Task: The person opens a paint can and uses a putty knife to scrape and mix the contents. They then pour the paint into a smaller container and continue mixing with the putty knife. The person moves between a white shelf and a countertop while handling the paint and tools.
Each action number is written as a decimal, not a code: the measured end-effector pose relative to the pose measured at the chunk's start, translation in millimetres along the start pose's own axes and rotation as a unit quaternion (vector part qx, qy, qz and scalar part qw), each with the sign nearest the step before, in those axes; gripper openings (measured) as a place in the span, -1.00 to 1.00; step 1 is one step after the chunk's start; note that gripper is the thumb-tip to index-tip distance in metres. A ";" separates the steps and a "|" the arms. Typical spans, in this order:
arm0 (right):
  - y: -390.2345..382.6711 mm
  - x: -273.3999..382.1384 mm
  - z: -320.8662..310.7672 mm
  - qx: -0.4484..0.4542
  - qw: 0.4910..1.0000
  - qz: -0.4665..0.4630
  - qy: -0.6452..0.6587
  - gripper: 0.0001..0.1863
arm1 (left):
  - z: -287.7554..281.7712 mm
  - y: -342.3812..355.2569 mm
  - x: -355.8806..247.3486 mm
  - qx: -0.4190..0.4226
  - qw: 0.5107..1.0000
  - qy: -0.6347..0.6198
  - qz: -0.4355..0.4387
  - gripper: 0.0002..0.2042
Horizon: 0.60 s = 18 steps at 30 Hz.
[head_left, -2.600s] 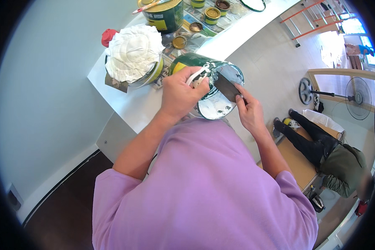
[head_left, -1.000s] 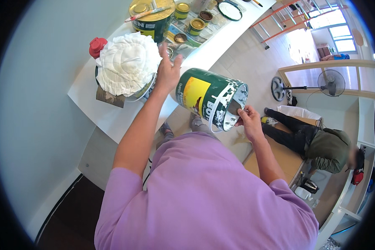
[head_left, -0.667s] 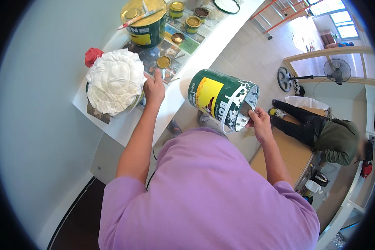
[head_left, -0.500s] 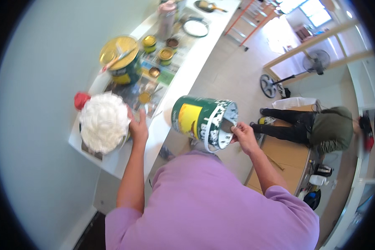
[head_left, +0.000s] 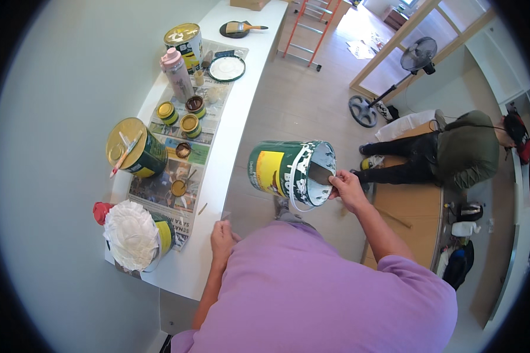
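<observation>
My right hand (head_left: 348, 193) is closed at the rim of a green and yellow paint bucket (head_left: 269, 169), which is held in the air, tilted. White paint smears its rim and inside, and its white handle hangs loose. A dark grey flat patch shows in its mouth by my fingertips; I cannot make out what it is. Curled in, my left hand (head_left: 222, 240) is beside the white table's (head_left: 209, 259) edge, its fingers partly hidden. To its left stands a paint can with a crumpled white cover (head_left: 132, 235) over its top.
On newspaper (head_left: 191, 170) stand a large gold-lidded can (head_left: 150, 150), several small tins, a pink bottle (head_left: 178, 76) and a white lid (head_left: 227, 69). A brush (head_left: 244, 27) lies farther back. At right are a ladder (head_left: 306, 35), a fan (head_left: 419, 54) and a person in dark clothes (head_left: 468, 150).
My left hand has left the white-covered can and drawn back toward my body. The view has shifted, showing more of the table's far end. The bucket stays in my right hand.
</observation>
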State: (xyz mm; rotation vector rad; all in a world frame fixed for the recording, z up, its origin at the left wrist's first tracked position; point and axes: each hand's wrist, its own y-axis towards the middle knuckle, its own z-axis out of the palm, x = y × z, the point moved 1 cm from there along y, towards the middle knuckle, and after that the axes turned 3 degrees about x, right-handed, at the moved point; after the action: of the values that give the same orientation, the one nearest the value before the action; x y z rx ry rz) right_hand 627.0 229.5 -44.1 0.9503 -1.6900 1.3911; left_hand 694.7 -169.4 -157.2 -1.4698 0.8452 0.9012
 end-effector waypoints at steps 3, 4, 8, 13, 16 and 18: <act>25.4 -8.9 -38.3 -0.015 0.999 0.015 0.038 -0.85 | 23.2 18.0 23.6 0.047 0.998 0.027 0.024 -0.68; 38.7 -23.6 -57.7 -0.019 0.999 0.016 0.029 -0.80 | 32.3 22.2 19.7 0.046 0.995 0.073 0.039 -0.68; 96.4 -47.4 -107.3 0.012 0.993 -0.056 -0.100 -0.72 | 59.2 53.5 32.5 0.003 0.994 0.104 0.033 -0.67; 116.0 -61.2 -131.8 -0.098 0.989 -0.048 -0.100 -0.78 | 74.0 147.9 80.5 0.138 0.986 0.088 0.026 -0.61; 63.7 -65.6 -153.2 -0.184 0.982 -0.004 -0.050 -0.79 | 127.0 171.7 -8.0 0.225 0.966 0.118 0.050 -0.61; 21.0 -66.4 -173.6 -0.243 0.970 0.006 -0.023 -0.78 | 175.7 168.0 -66.8 0.274 0.944 0.174 0.059 -0.62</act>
State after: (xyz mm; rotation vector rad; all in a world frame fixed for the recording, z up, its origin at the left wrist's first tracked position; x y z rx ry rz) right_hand 653.1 409.5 -87.7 0.6932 -1.9490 0.8979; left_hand 502.8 -7.4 -179.7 -1.1003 1.3363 0.4329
